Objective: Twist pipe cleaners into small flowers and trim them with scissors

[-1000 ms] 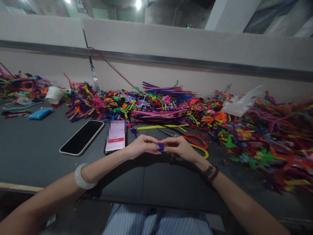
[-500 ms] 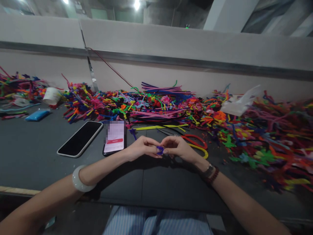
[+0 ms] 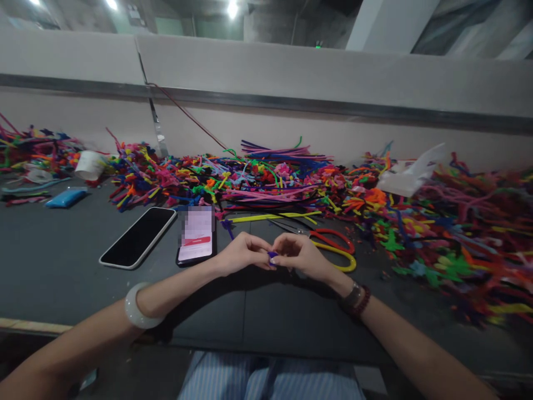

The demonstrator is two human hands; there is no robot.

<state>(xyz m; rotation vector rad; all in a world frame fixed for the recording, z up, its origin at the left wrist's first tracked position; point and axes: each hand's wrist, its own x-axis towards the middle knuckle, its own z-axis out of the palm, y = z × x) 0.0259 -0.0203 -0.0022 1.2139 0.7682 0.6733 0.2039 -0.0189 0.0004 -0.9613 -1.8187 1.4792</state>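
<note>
My left hand (image 3: 239, 254) and my right hand (image 3: 302, 254) meet just above the dark table (image 3: 58, 272), fingertips pinched together on a small purple pipe-cleaner piece (image 3: 272, 256). Most of the piece is hidden between the fingers. A pale bangle sits on my left wrist; a watch and a bead bracelet are on my right wrist. Scissors with a red and a yellow handle (image 3: 338, 251) lie just beyond my right hand.
A long heap of coloured pipe cleaners (image 3: 266, 180) runs along the back and right of the table. Two phones lie left of my hands, a dark one (image 3: 139, 236) and a lit one (image 3: 196, 235). A white cup (image 3: 89, 165) and a blue packet (image 3: 66, 197) are far left.
My fingers have closed more tightly over the purple piece, so less of it shows. The hands stay in the same spot.
</note>
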